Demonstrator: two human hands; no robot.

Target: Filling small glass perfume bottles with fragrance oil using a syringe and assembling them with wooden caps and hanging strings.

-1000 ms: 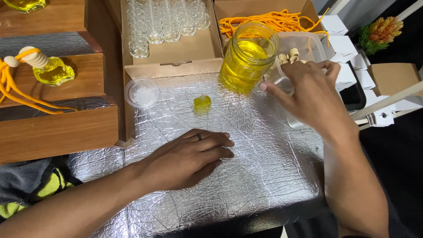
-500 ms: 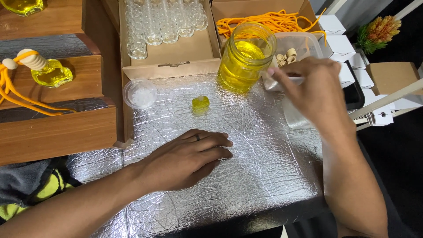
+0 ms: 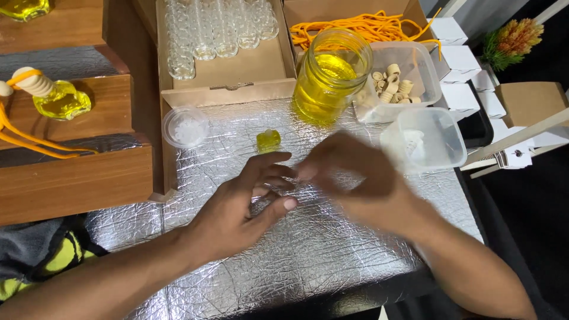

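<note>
Hands meet over the silver mat [image 3: 332, 261]. The left hand [image 3: 243, 207] has loose, half-curled fingers; the right hand [image 3: 361, 184] is blurred, so I cannot tell its grip. The small yellow bottle [image 3: 268, 141] stands just above them. It looks light, smooth and easy to break; hold its sides.

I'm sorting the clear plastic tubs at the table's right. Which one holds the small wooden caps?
The farther tub, beside the jar of yellow liquid, holds the pale wooden caps. The nearer tub shows only something small and white.
</note>
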